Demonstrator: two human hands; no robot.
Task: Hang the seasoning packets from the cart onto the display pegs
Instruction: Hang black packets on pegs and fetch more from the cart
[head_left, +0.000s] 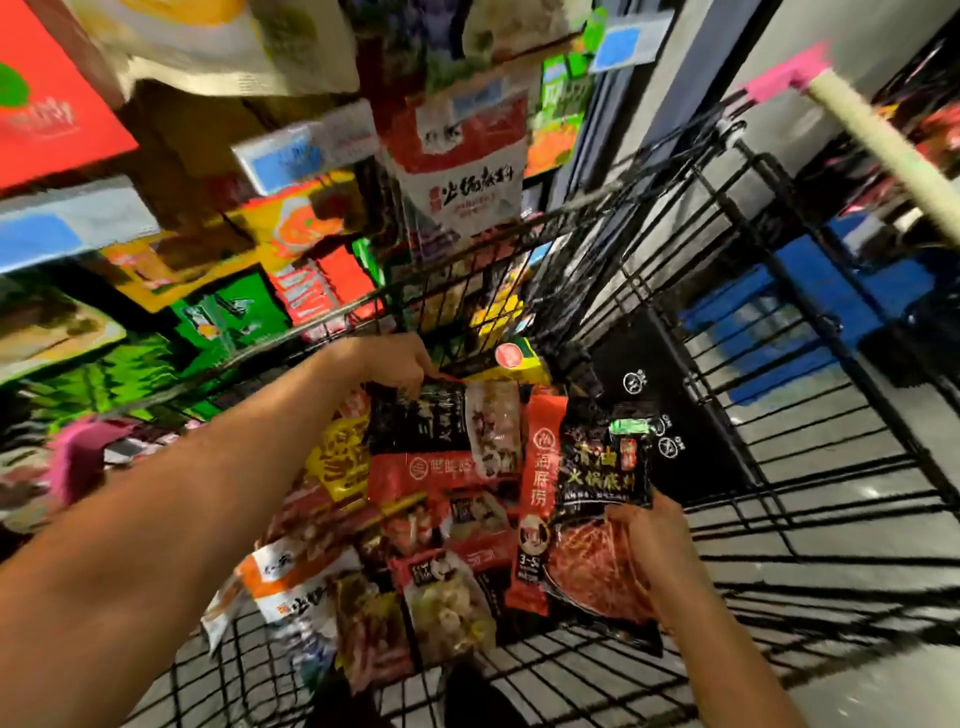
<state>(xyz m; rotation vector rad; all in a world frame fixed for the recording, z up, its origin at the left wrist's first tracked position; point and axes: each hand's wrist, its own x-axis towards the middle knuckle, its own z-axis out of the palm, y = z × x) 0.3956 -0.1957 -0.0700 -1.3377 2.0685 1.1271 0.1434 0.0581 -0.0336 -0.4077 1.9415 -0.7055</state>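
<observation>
Black wire cart (727, 291), red-and-black seasoning packets (441, 467), red-and-white hanging packet (462, 171), pink-tipped cream handle (883, 140)

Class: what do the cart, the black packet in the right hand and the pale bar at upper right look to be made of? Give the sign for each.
The cart: thin black wire grid, likely coated metal. The black packet, held by the right hand: glossy plastic film; it shines and creases. The pale bar: matte tube with a pink end piece, probably plastic, though blur leaves it open.
</observation>
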